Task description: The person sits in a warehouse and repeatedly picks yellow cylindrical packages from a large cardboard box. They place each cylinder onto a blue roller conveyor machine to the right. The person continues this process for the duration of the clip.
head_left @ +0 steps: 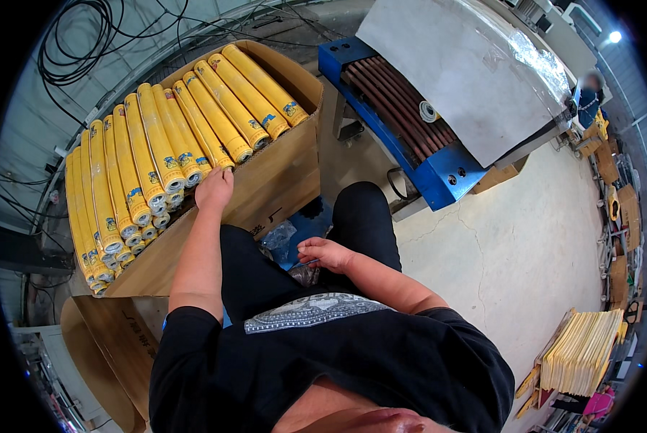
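Observation:
Many long yellow cardboard tubes point(144, 144) with blue printing near their ends lie stacked in a large open cardboard box point(283, 162) at my left. My left hand point(215, 189) reaches over the box's near edge, its fingers closed at the near end of one yellow tube point(206, 131). The fingertips are partly hidden there. In front of my lap, my right hand point(325, 252) is held with the fingers curled together. Whatever they hold, if anything, is too small to name. Below it show a blue surface point(310, 227) and crumpled clear plastic point(278, 237) between my knees.
Ahead to the right stands a blue-framed machine with brown rollers point(395, 105) and a pale cover sheet point(457, 61). Black cables point(71, 54) hang at the far left. A yellowish stack point(582, 353) stands at the lower right. Another person point(590, 97) is far right.

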The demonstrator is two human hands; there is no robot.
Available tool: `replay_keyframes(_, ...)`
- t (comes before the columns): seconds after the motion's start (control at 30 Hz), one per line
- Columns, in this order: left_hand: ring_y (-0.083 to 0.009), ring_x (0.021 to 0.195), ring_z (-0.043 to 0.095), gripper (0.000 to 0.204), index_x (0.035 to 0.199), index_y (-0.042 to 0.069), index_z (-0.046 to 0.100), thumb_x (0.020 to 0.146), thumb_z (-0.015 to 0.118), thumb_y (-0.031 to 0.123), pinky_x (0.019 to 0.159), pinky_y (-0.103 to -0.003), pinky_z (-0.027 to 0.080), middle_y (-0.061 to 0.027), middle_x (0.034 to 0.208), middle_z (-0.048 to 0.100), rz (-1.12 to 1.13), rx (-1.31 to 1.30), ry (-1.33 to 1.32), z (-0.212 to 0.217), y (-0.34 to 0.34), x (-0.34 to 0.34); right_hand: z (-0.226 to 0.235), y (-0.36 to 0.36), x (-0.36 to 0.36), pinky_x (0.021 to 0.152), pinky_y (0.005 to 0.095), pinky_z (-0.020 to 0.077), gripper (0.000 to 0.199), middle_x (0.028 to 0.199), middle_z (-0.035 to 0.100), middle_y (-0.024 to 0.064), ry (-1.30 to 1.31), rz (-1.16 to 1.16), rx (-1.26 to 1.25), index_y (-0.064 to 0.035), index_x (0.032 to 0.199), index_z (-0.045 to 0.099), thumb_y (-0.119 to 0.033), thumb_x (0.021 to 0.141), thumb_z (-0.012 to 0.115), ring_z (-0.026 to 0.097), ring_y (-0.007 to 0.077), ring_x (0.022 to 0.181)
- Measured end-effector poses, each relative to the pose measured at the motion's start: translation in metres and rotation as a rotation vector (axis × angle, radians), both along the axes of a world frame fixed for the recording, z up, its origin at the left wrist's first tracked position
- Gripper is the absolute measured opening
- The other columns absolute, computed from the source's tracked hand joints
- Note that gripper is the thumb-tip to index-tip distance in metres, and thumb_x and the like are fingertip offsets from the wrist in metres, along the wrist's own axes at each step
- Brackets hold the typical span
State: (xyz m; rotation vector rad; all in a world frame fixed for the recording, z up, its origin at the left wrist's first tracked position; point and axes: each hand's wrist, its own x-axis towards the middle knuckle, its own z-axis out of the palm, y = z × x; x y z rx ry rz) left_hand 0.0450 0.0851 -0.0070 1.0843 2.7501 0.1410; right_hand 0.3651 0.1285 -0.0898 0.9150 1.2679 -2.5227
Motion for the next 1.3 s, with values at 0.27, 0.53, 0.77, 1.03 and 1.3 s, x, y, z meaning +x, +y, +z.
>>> replay_keyframes(0.27,-0.0215,0.122,0.052,0.054,0.125,0.008,0.059,0.096,0.026,0.041,0.099,-0.036,0.043,-0.0033,0.139,0.050,0.010,-0.005,-0.013,0.005,0.001,0.004,0.004,0.002,0.001,0.086,0.0340,0.0432,0.038,0.109,0.058,0.0059,0.016,-0.031,-0.041,-0.0108,0.114,0.054,-0.035,0.087,0.065,0.054,0.0183,0.101)
replay_keyframes(0.53,-0.0213,0.122,0.051,0.055,0.125,0.009,0.059,0.096,0.026,0.042,0.100,-0.036,0.042,-0.0032,0.139,0.050,0.007,-0.009,-0.002,0.006,0.001,0.006,0.031,0.062,0.009,0.083,0.0390,0.0480,0.034,0.106,0.062,0.0041,0.219,-0.541,-0.217,-0.0128,0.113,0.056,-0.037,0.090,0.061,0.059,0.0182,0.096)
replay_keyframes(0.77,-0.0236,0.121,0.052,0.057,0.125,0.006,0.058,0.096,0.026,0.043,0.100,-0.037,0.042,-0.0066,0.138,0.051,0.017,-0.012,0.013,0.005,0.000,0.004,0.066,0.191,0.004,0.108,0.0581,0.0247,0.093,0.150,0.018,0.0172,0.516,-1.250,-0.240,-0.0023,0.146,0.016,-0.059,0.086,0.057,0.017,0.0323,0.141)
replay_keyframes(1.03,-0.0292,0.119,0.052,0.052,0.130,0.006,0.053,0.090,0.052,0.038,0.100,-0.040,0.041,-0.0152,0.132,0.054,-0.068,0.260,-0.019,0.018,0.006,0.023,0.071,0.204,-0.044,0.084,0.0409,0.0518,0.035,0.108,0.058,0.0093,0.451,-1.247,-0.095,-0.0035,0.121,0.049,-0.017,0.091,0.062,0.060,0.0241,0.096)
replay_keyframes(1.3,-0.0246,0.117,0.052,0.091,0.138,-0.009,0.029,0.072,0.079,0.028,0.097,-0.035,0.043,-0.0261,0.133,0.046,-0.150,0.519,-1.158,0.010,0.044,0.151,0.011,-0.039,-0.020,0.083,0.0345,0.0502,0.050,0.103,0.059,0.0100,0.202,-0.648,0.421,0.0004,0.114,0.045,-0.009,0.074,0.074,0.060,0.0187,0.094)
